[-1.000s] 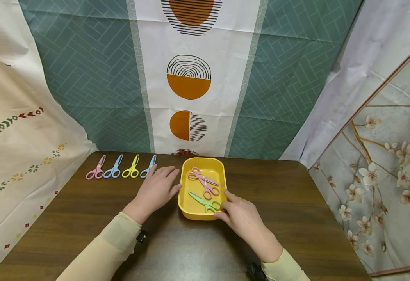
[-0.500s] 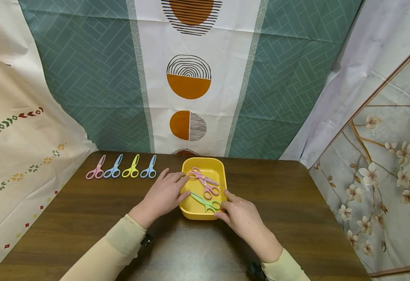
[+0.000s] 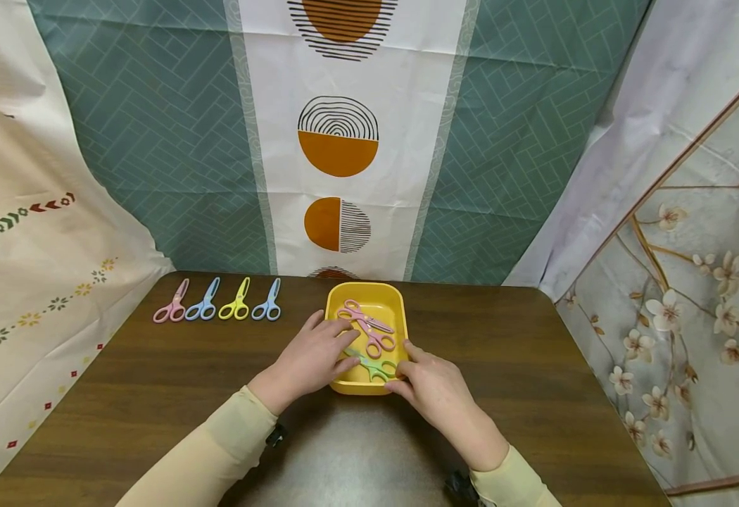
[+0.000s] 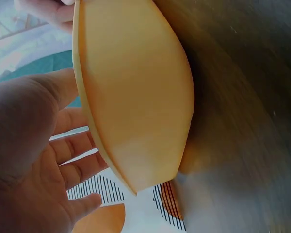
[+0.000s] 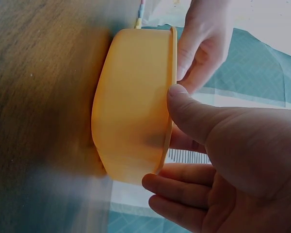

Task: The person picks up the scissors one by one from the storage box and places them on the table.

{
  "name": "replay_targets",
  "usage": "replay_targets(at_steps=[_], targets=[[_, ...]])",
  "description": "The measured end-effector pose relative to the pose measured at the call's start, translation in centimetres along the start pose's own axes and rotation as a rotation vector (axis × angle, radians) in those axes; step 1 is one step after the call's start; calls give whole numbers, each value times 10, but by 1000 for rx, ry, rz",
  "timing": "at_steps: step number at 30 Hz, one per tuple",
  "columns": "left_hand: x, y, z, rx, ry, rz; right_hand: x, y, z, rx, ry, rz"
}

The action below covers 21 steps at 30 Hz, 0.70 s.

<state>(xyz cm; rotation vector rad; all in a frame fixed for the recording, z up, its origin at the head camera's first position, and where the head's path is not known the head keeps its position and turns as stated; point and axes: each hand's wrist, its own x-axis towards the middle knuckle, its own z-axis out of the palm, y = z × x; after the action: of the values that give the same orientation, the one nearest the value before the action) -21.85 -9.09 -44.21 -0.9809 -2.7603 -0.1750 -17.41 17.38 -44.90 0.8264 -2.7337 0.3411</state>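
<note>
My right hand (image 3: 436, 387) grips the near right rim of a yellow plastic tray (image 3: 359, 389), its thumb on the outer wall in the right wrist view. Over the tray's left side reaches my left hand (image 3: 309, 355), fingers extended above the inside and nothing seen pinched. Just under those fingertips lie green scissors (image 3: 379, 370), their blades partly hidden by the hand. Behind them in the tray are pink scissors (image 3: 379, 343), seemingly two pairs crossed. In the left wrist view, the tray's wall (image 4: 136, 87) hides the scissors.
Left of the tray, a row of scissors lies on the brown table (image 3: 173, 394): pink (image 3: 173, 303), blue (image 3: 202, 303), yellow (image 3: 236, 303) and another blue pair (image 3: 268, 303). Curtains hang at the back and both sides.
My left hand has moved right, from beside the rightmost blue scissors on the table to over the tray and its green scissors. The right hand has stayed on the rim.
</note>
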Motion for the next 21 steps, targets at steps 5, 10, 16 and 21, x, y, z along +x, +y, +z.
replay_targets(at_steps=[5, 10, 16, 21], targets=[[3, 5, 2, -5, 10, 21, 1, 0, 0, -6, 1, 3], [6, 10, 4, -15, -12, 35, 1, 0, 1, -13, -1, 7], [12, 16, 7, -27, -47, 48, 0, 0, 1, -20, -1, 4], [17, 18, 10, -11, -32, 86, 0, 1, 1, -25, 6, -1]])
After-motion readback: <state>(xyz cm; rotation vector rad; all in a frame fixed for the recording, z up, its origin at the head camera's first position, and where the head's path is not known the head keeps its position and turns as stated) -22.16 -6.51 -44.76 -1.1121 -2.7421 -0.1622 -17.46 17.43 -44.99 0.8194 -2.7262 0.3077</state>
